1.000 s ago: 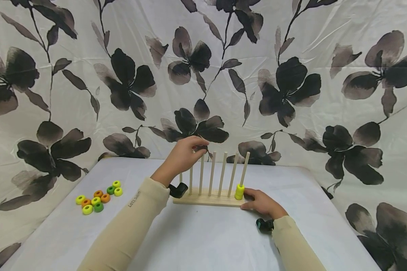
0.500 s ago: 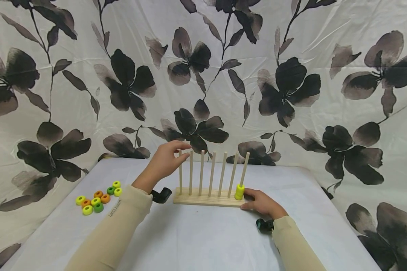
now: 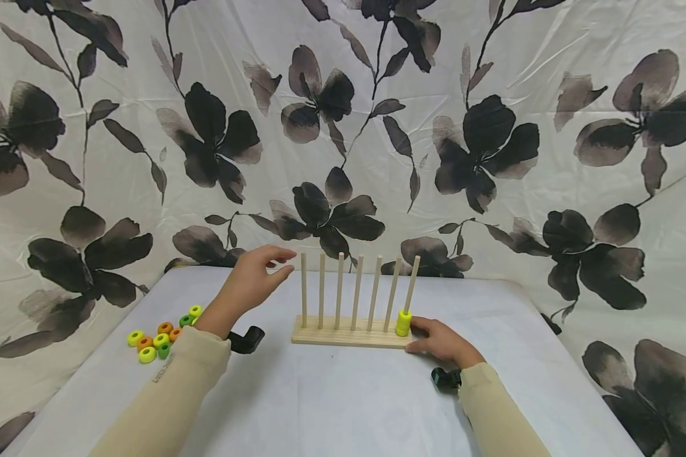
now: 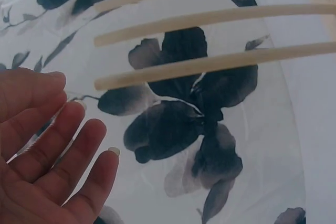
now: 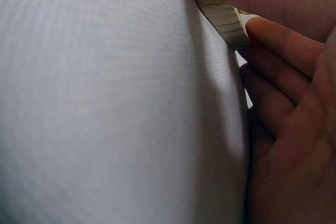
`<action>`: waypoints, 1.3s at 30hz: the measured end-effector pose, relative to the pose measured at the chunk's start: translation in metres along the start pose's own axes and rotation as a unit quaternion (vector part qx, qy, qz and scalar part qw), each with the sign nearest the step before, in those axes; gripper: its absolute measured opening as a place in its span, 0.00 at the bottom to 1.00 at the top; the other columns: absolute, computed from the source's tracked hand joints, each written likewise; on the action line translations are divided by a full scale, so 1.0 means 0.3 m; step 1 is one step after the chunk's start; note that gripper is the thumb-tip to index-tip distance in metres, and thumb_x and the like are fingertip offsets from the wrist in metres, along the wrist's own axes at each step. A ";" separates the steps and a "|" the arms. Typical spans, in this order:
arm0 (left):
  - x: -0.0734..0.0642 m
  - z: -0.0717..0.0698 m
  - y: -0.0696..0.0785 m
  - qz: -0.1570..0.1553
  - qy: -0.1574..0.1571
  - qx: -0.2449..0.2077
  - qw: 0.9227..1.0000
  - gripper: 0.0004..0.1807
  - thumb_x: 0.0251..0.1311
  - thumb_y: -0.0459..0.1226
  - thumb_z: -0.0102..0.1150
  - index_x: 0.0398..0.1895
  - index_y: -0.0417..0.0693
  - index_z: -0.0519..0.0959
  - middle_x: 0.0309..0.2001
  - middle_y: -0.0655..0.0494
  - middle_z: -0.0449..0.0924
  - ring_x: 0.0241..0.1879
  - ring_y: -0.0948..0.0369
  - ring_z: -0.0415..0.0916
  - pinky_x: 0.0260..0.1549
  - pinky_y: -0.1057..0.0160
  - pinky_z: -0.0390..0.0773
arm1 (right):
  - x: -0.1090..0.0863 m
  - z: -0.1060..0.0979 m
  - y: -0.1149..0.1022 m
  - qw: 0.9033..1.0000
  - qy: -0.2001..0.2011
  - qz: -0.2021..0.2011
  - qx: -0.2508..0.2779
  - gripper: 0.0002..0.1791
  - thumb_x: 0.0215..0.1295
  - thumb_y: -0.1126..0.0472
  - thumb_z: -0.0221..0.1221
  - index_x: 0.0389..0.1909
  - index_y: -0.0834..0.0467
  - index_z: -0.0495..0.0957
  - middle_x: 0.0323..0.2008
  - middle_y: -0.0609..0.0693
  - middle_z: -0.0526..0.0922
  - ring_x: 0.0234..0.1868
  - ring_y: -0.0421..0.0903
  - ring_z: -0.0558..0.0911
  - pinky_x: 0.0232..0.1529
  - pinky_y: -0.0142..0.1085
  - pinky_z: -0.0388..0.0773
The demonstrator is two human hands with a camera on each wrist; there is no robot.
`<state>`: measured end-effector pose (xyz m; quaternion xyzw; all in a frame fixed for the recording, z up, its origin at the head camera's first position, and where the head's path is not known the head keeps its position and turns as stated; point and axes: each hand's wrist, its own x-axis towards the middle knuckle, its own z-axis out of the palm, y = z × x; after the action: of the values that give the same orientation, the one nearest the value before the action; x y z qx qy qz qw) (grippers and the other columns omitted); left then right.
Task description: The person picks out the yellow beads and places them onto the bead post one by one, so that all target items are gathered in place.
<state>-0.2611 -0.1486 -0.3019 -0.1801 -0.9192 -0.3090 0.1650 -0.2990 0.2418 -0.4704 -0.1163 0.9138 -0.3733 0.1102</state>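
Note:
In the head view my left hand [image 3: 247, 284] hovers left of a wooden peg stand [image 3: 343, 340], holding nothing. Its fingers are spread and relaxed, apart from the nearest peg [image 3: 304, 285]; the left wrist view shows the same bare fingers [image 4: 86, 140] beside the peg tips. My right hand [image 3: 444, 343] grips the right end of the stand's base, thumb in front and fingers behind. Yellow ring beads [image 3: 403, 324] sit low on the rightmost peg. In the right wrist view the end of the wooden base [image 5: 226, 22] lies between thumb and fingers.
Loose yellow, orange and green ring beads [image 3: 147, 355] lie in a cluster on the left of the white-covered table [image 3: 331, 406], partly behind the left forearm. A floral cloth [image 3: 400, 184] hangs behind the table. Both wrists wear black cameras.
My left hand has moved left and slightly down, from above the pegs to beyond the leftmost one. The right hand and the stand have stayed in place.

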 end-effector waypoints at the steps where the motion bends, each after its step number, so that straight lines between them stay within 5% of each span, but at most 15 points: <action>1: -0.006 -0.003 -0.008 -0.002 0.001 0.003 1.000 0.17 0.65 0.38 0.58 0.56 0.45 0.79 0.54 0.47 0.80 0.53 0.47 0.77 0.52 0.47 0.78 | 0.001 0.001 0.000 1.000 -0.001 0.002 0.001 0.43 0.52 0.51 0.71 0.69 0.54 0.66 0.69 0.57 0.68 0.73 0.60 0.61 0.71 0.59 0.55; 24: -0.132 -0.071 -0.210 -0.057 0.005 0.041 0.998 0.16 0.67 0.37 0.56 0.56 0.44 0.79 0.49 0.46 0.82 0.46 0.50 0.77 0.47 0.49 0.78 | 0.008 0.012 -0.002 1.000 -0.002 0.008 0.005 0.43 0.51 0.50 0.71 0.69 0.53 0.67 0.70 0.56 0.67 0.73 0.60 0.60 0.71 0.60 0.55; 39: -0.180 -0.111 -0.304 -0.109 -0.054 0.066 0.990 0.20 0.66 0.38 0.56 0.60 0.41 0.76 0.55 0.42 0.78 0.48 0.47 0.75 0.44 0.49 0.79 | 0.002 0.006 0.002 1.000 -0.001 0.007 0.003 0.43 0.51 0.50 0.71 0.69 0.53 0.66 0.70 0.57 0.66 0.73 0.61 0.59 0.71 0.61 0.54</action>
<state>-0.2466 -0.2499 -0.3455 -0.0841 -0.9593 -0.2535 0.0923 -0.2989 0.2409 -0.4723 -0.1096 0.9134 -0.3751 0.1141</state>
